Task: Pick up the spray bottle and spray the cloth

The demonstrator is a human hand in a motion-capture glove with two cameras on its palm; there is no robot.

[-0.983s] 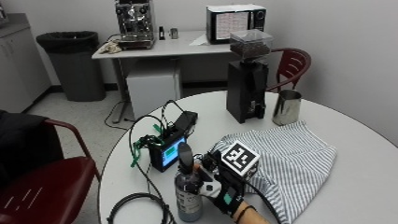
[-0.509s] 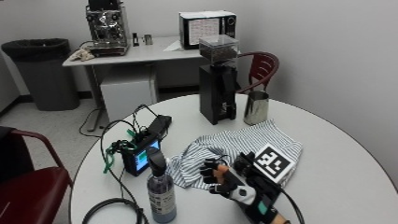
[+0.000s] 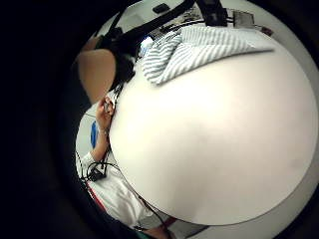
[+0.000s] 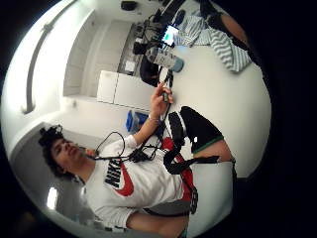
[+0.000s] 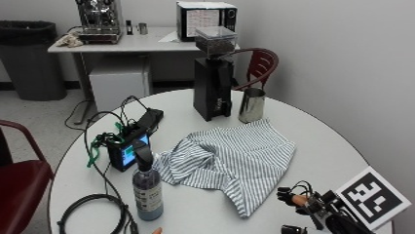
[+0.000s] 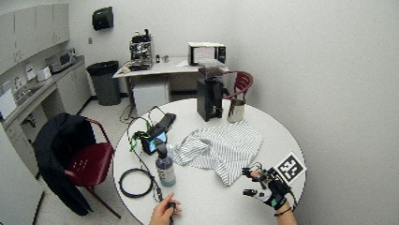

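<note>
The spray bottle (image 5: 148,187), clear with a black trigger head, stands upright at the front left of the round white table (image 5: 324,146). The striped cloth (image 5: 227,156) lies crumpled in the middle, just right of the bottle. My gloved right hand (image 5: 310,207) hovers over the table's front right, beyond the cloth's near corner and well away from the bottle. Its fingers are spread and hold nothing. The wide view shows the same layout: bottle (image 6: 165,165), cloth (image 6: 215,147), hand (image 6: 265,186). The thumb side palm view catches the bottle (image 4: 166,58) far off beside the cloth (image 4: 223,44).
A black coffee grinder (image 5: 214,78) and steel pitcher (image 5: 252,105) stand at the back. A small lit screen device (image 5: 126,152) with cables sits behind the bottle, and a cable coil (image 5: 94,214) lies front left. The bare left hand (image 6: 165,211) grips a small object at the near edge.
The outside camera has shifted. My right hand was right beside the bottle, then moved away to the right across the cloth's near corner; the bottle and cloth stayed put.
</note>
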